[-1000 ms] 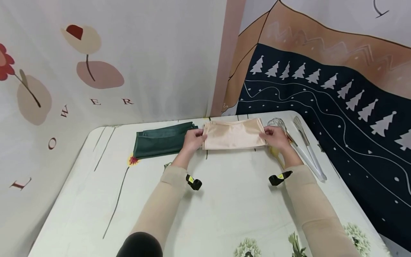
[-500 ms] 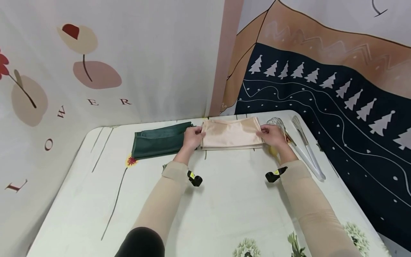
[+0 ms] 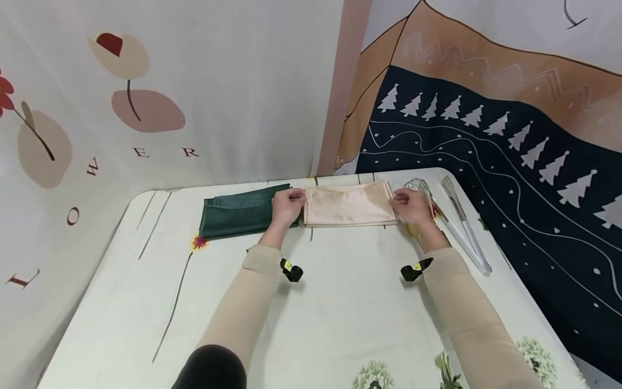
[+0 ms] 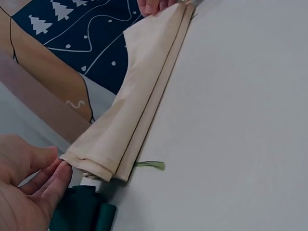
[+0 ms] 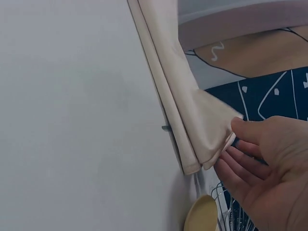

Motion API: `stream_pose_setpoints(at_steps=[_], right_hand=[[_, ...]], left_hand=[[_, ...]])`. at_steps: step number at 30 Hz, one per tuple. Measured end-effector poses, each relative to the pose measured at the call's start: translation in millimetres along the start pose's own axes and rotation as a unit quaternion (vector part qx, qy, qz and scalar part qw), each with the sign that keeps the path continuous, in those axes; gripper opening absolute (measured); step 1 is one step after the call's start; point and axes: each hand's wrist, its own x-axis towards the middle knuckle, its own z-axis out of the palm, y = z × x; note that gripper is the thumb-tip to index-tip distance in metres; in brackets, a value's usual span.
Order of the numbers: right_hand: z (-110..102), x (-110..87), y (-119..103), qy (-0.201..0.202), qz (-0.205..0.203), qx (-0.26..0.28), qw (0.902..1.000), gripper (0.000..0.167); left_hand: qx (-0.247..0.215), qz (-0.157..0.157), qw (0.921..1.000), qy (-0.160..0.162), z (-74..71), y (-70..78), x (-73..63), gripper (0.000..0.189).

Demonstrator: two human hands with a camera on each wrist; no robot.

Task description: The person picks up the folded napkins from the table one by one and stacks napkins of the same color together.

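A folded pale peach satin cloth (image 3: 347, 205) lies near the table's back edge, layered along its front side. At its left edge my left hand (image 3: 286, 206) pinches a corner between thumb and fingertips; the left wrist view shows this corner (image 4: 72, 158) right at the fingertips. On the opposite edge, my right hand (image 3: 413, 208) holds the other end, the thumb on top and fingers beneath, as the right wrist view shows. That end (image 5: 219, 125) flares up slightly. A folded dark green cloth (image 3: 235, 213) lies to the left, partly behind my left hand.
Right of the right hand lie a wire whisk (image 3: 419, 186) and a slotted metal utensil (image 3: 465, 221) with a light handle. A yellowish spoon-like utensil (image 5: 202, 214) sits beneath the right hand. Patterned curtains (image 3: 252, 97) hang close behind the table (image 3: 350, 302).
Both hands shift slightly left in the head view, the left one a little past the cloth's edge and over the green cloth. The peach cloth's back right corner sinks slightly.
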Motion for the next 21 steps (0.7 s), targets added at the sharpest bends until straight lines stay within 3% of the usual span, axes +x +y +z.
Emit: stream_pose_setpoints(at_steps=[5,11,21], right_hand=[[-2,-5.4,-5,0.037,-0.024,0.015,0.9989,0.042],[3,-18.7,-8,0.055,-0.051,0.027,0.9968,0.044],[13,-47.2,-6,0.069,-0.102,0.044,0.9915,0.04]], left_hand=[[-0.001,0.007,1.0,0.005,-5.9,-0.5,-2.0,0.023],[0.008,0.018,0.9998,0.0,-14.7,-4.7,-11.1,0.027],[0.063,0.046,0.9965,-0.031,-42.3,-21.9,-48.6,0.033]])
